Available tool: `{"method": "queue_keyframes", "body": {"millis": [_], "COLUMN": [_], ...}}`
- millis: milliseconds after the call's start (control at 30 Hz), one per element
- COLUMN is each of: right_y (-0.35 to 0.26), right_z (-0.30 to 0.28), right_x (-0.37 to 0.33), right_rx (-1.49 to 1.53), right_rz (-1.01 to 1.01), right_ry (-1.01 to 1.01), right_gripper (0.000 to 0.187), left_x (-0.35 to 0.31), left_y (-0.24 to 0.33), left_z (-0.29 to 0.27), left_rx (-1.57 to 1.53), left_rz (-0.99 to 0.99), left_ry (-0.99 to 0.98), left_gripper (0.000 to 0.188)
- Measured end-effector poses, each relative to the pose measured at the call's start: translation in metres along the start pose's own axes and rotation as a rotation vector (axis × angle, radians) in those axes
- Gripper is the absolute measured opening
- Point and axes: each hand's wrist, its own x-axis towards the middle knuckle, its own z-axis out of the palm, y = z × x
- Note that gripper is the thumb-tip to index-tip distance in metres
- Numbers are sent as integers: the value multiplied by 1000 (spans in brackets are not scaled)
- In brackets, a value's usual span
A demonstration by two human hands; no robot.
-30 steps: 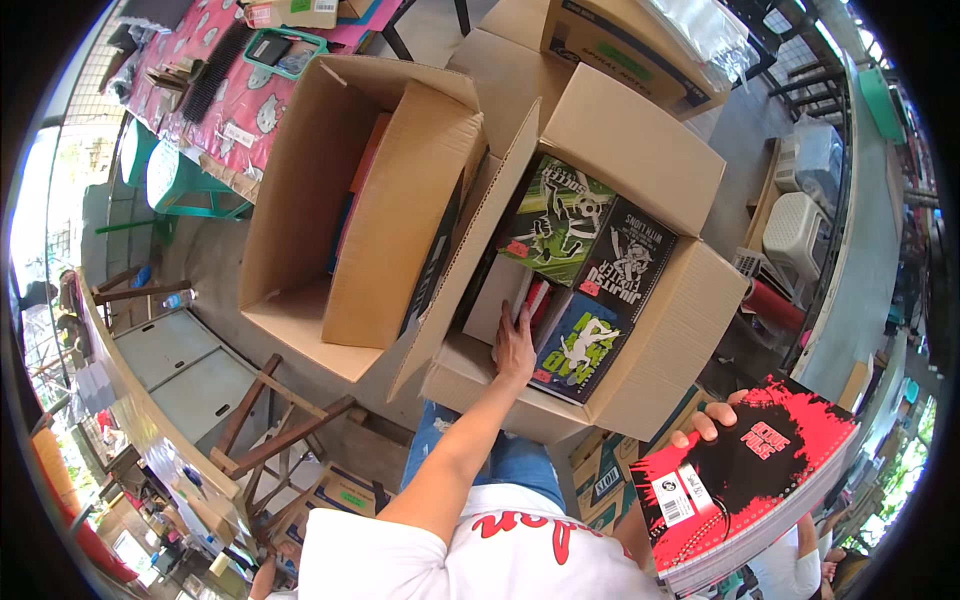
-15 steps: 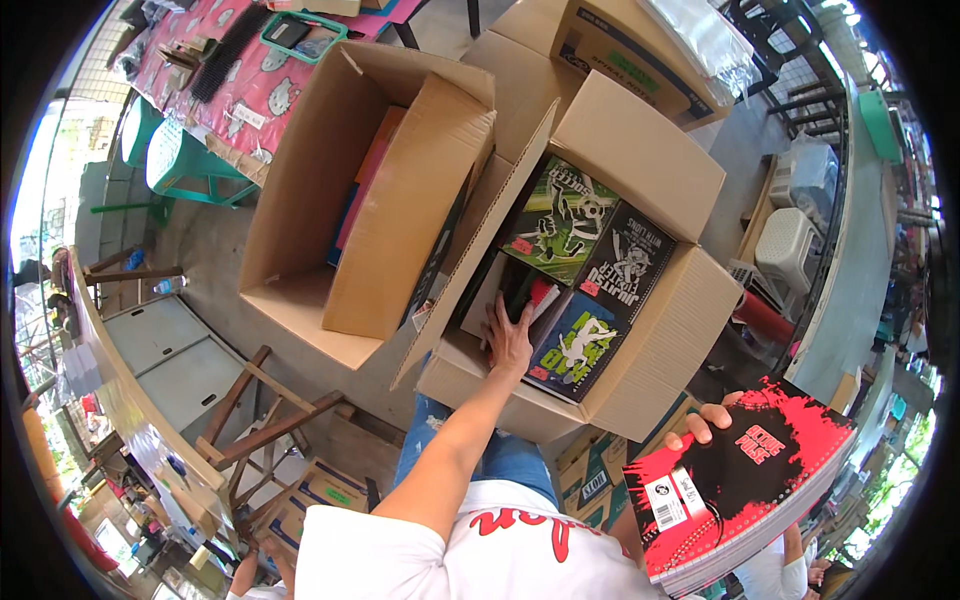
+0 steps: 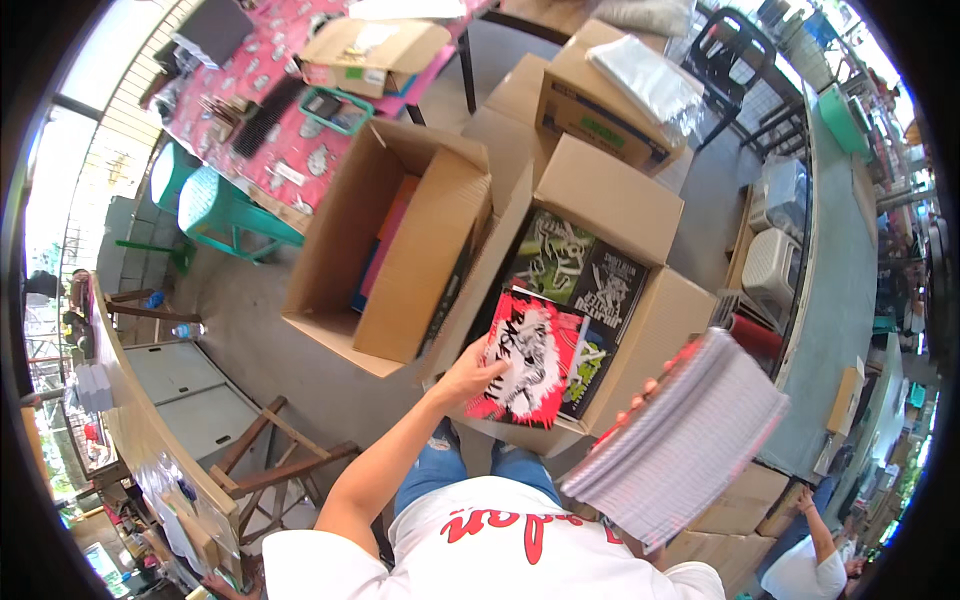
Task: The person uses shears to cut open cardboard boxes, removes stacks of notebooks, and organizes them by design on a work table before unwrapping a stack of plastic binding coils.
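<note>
Over the open carton [image 3: 612, 195] in front of me, my left hand [image 3: 468, 378] grips a red, white and black notebook [image 3: 535, 345] by its left edge. To the right, my right hand [image 3: 640, 398] is closed around a thick stack of spiral notebooks [image 3: 690, 430]. The stack is tilted with its page and coil edges facing up; only its fingertips side of my hand shows. Inside the carton lie a green notebook [image 3: 552, 250], a black one [image 3: 612, 285] and a blue-green one [image 3: 590, 372], partly covered by the held notebook.
A second open carton [image 3: 325, 265] with coloured folders stands on the left. Behind is a closed carton [image 3: 600, 115] topped with clear plastic [image 3: 645, 75]. A pink-covered table [image 3: 280, 130] and a green stool [image 3: 225, 215] are far left; a long counter [image 3: 830, 300] runs along the right.
My left hand has come up out of the carton with the red notebook. The stack in my right hand has turned from its cover to its page edges and moved left.
</note>
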Motion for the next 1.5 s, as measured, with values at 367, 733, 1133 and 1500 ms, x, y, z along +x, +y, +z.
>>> {"method": "queue_keyframes", "body": {"millis": [367,733,1133,1500], "right_y": [144,413,678,936], "right_z": [-30,159,273,399], "right_x": [-7,1,56,240], "right_rx": [-7,-609,-718,-665], "right_rz": [25,352,1044,1420], "right_ry": [-214,-140,-212,-344], "right_gripper": [67,70,67,54], "left_x": [-178,-380,-502,-587], "left_y": [60,-17,-101,37], "left_z": [-37,-237,-398,-645], "left_rx": [-346,-317,-623,-735], "left_rz": [341,566,511,707], "left_ry": [-135,330,851,1031], "left_gripper": [63,74,79,104]}}
